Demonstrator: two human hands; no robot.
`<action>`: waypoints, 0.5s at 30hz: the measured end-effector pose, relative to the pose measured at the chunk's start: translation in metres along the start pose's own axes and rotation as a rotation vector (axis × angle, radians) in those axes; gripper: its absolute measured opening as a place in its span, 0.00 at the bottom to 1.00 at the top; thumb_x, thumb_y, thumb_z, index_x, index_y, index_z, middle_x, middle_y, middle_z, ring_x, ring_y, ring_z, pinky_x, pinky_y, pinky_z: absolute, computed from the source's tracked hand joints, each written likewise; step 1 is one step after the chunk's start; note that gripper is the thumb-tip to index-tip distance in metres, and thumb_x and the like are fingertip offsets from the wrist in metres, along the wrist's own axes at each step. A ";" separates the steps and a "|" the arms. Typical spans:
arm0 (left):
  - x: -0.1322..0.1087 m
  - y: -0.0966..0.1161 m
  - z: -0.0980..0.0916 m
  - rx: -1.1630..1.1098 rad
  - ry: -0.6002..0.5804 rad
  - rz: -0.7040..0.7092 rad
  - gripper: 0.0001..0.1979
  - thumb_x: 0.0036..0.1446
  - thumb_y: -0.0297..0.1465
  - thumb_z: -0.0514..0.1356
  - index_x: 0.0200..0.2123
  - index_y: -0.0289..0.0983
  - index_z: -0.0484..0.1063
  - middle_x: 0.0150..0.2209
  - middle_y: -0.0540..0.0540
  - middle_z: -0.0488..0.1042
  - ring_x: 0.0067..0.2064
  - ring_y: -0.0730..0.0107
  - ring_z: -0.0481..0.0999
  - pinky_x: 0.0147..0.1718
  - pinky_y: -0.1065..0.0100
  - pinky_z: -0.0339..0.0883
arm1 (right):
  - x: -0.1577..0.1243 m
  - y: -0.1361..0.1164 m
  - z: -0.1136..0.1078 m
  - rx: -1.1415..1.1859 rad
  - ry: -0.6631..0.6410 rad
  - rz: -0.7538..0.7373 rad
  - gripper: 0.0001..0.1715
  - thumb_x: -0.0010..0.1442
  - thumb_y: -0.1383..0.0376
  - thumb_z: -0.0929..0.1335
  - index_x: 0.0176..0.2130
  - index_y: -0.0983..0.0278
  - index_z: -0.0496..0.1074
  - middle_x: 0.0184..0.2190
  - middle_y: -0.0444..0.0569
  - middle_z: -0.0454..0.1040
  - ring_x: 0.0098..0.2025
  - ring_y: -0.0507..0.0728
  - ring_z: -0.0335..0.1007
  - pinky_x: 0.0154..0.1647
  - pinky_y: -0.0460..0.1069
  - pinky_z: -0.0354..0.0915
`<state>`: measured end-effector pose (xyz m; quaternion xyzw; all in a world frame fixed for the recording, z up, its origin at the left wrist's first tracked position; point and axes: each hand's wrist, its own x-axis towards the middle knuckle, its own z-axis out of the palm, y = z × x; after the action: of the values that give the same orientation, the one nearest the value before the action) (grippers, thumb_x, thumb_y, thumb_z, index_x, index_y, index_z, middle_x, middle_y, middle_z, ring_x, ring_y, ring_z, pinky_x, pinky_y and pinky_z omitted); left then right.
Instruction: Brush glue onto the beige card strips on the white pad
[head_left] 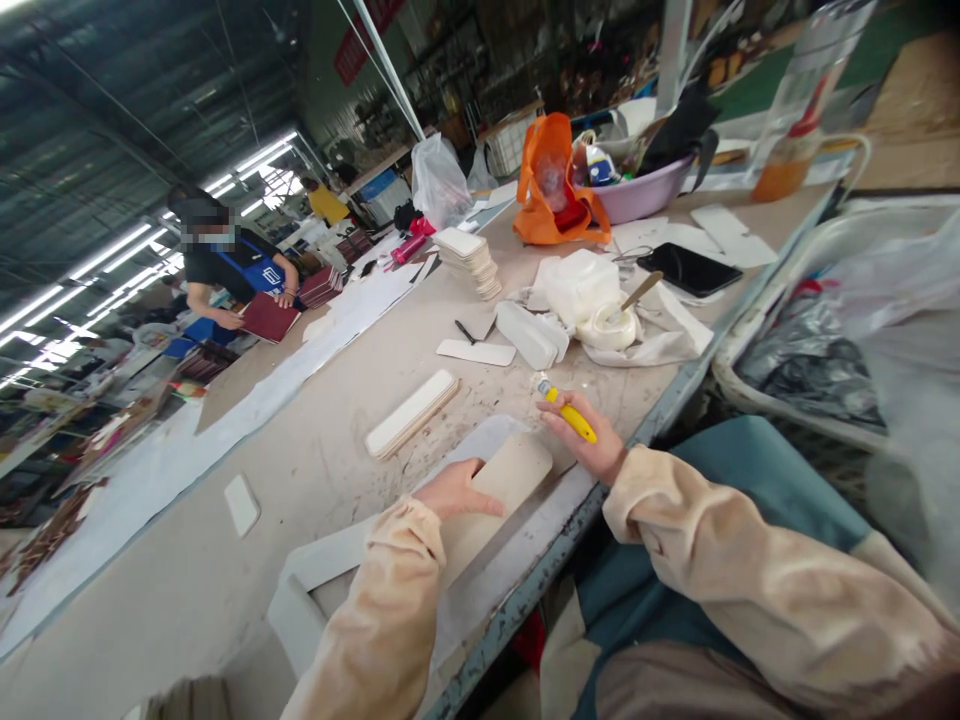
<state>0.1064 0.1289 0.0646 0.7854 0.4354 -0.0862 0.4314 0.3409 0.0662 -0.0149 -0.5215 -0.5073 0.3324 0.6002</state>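
Observation:
My left hand (456, 491) lies flat on a long beige rounded strip (517, 475) that rests on a pale sheet (487, 590) at the table's near edge; its fingers are stretched out. My right hand (589, 440) is closed around a yellow-handled cutter (568, 412), held just right of the strip's far end with the tip pointing away. A stack of similar beige strips (412, 412) lies a little farther out on the table.
Beyond are loose white pieces (477, 351), a taller stack of pieces (470, 260), a white tub with a stick (609, 325), a black tablet (690, 268), an orange bag (553, 185) and a purple basin (645, 192). Another person (229, 270) handles a dark red cover at far left. A basket (817, 330) stands right.

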 end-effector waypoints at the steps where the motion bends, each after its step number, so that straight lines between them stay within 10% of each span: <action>1: 0.000 0.001 0.001 0.030 0.048 0.002 0.31 0.38 0.45 0.70 0.46 0.38 0.74 0.42 0.47 0.78 0.44 0.56 0.76 0.43 0.61 0.69 | 0.000 0.001 -0.001 -0.075 -0.018 -0.015 0.15 0.63 0.52 0.64 0.44 0.58 0.59 0.48 0.50 0.75 0.50 0.58 0.74 0.50 0.57 0.69; 6: -0.014 0.001 0.008 0.136 0.243 0.040 0.29 0.44 0.42 0.68 0.50 0.39 0.72 0.52 0.42 0.72 0.53 0.54 0.70 0.56 0.58 0.61 | -0.003 0.005 -0.002 -0.346 -0.080 -0.088 0.12 0.62 0.55 0.65 0.43 0.57 0.61 0.49 0.50 0.75 0.49 0.62 0.74 0.49 0.59 0.69; 9: -0.044 -0.010 0.020 0.165 0.621 0.014 0.27 0.55 0.42 0.60 0.56 0.38 0.66 0.59 0.40 0.66 0.61 0.56 0.63 0.62 0.58 0.54 | -0.003 0.005 -0.002 -0.373 -0.085 -0.102 0.12 0.63 0.56 0.64 0.44 0.57 0.60 0.50 0.52 0.75 0.49 0.63 0.74 0.48 0.59 0.70; 12: -0.088 -0.030 0.053 0.052 1.152 -0.236 0.24 0.64 0.42 0.47 0.59 0.37 0.60 0.62 0.39 0.61 0.64 0.58 0.58 0.64 0.57 0.50 | -0.002 0.004 -0.002 -0.354 -0.105 -0.096 0.13 0.63 0.55 0.64 0.44 0.57 0.60 0.50 0.53 0.75 0.50 0.63 0.73 0.49 0.59 0.69; 15: -0.124 -0.048 0.106 -0.123 1.293 -0.402 0.28 0.66 0.43 0.40 0.65 0.39 0.47 0.66 0.38 0.52 0.68 0.56 0.51 0.65 0.52 0.47 | -0.003 0.003 0.000 -0.333 -0.116 -0.070 0.15 0.61 0.54 0.65 0.44 0.57 0.60 0.50 0.53 0.74 0.50 0.64 0.73 0.49 0.60 0.69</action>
<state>0.0206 -0.0146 0.0345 0.5568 0.7475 0.3470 0.1039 0.3408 0.0643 -0.0187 -0.5757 -0.6070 0.2521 0.4864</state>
